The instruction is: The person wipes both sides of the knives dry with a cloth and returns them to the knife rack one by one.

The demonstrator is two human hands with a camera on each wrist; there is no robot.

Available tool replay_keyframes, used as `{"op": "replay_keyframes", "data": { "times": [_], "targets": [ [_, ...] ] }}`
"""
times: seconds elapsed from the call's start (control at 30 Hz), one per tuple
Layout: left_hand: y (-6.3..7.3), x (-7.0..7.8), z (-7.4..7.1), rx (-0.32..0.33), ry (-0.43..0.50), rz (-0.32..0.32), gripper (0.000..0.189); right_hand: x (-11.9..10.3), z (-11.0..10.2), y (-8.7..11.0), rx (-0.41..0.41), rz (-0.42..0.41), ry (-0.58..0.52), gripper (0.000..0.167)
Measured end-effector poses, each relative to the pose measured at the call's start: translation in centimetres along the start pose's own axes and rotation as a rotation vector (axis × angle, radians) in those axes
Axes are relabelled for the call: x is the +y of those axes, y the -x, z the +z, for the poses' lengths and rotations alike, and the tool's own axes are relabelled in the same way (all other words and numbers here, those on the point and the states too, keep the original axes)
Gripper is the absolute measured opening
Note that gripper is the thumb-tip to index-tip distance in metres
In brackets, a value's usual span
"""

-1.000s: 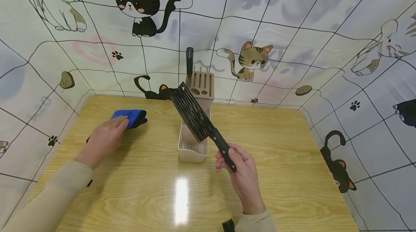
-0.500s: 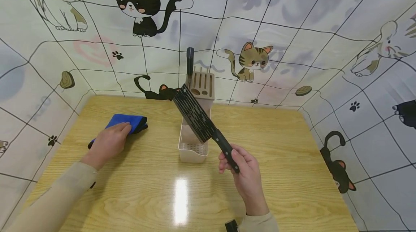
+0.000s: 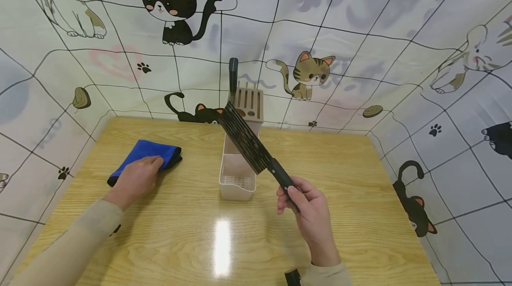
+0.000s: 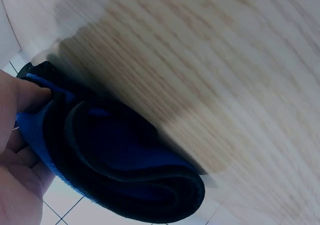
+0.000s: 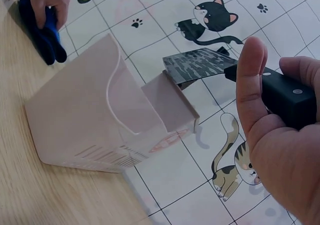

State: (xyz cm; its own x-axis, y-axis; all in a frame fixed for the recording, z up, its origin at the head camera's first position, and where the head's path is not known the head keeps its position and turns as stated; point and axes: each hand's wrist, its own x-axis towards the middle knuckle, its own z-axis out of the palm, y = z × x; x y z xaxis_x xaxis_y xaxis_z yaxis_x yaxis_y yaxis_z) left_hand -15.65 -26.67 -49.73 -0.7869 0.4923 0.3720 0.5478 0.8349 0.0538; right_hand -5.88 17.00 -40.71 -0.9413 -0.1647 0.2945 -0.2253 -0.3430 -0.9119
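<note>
In the head view my right hand (image 3: 314, 215) grips the black handle of a cleaver (image 3: 250, 141). Its dark, streaked blade points up and to the left, raised in front of a beige knife holder (image 3: 238, 191). The right wrist view shows the fingers and thumb round the riveted handle (image 5: 287, 92). At the left of the table, my left hand (image 3: 138, 179) pinches a folded blue cloth (image 3: 148, 149) with black edging. Seen from the left wrist, the cloth's folded layers (image 4: 125, 160) lie between thumb and fingers, close to the wood surface.
A second knife with a dark handle (image 3: 234, 74) stands in the slotted top (image 3: 250, 103) of the holder. The wooden table (image 3: 180, 241) meets walls covered in cat-print sheeting (image 3: 256, 23) at the back and both sides.
The cleaver and my right hand have shifted slightly right. My left hand has come down and a little nearer with the cloth, and more of the blue cloth now shows.
</note>
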Motion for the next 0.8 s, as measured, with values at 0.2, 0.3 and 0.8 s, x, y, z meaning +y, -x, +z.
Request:
{"op": "replay_keyframes", "data": {
  "times": [0.2,0.3,0.8],
  "targets": [
    [-0.1,0.3,-0.4,-0.047,0.006,-0.033,0.023,-0.8,-0.3,0.0,0.013,-0.018,0.022,0.026],
    [-0.3,0.4,-0.6,-0.070,0.015,-0.052,0.024,-1.4,-0.4,-0.1,0.027,-0.010,0.037,0.026],
    [-4.6,4.3,-2.4,-0.051,0.142,-0.042,0.031,-3.1,-0.9,-0.4,0.098,-0.027,0.046,0.024]
  ]
}}
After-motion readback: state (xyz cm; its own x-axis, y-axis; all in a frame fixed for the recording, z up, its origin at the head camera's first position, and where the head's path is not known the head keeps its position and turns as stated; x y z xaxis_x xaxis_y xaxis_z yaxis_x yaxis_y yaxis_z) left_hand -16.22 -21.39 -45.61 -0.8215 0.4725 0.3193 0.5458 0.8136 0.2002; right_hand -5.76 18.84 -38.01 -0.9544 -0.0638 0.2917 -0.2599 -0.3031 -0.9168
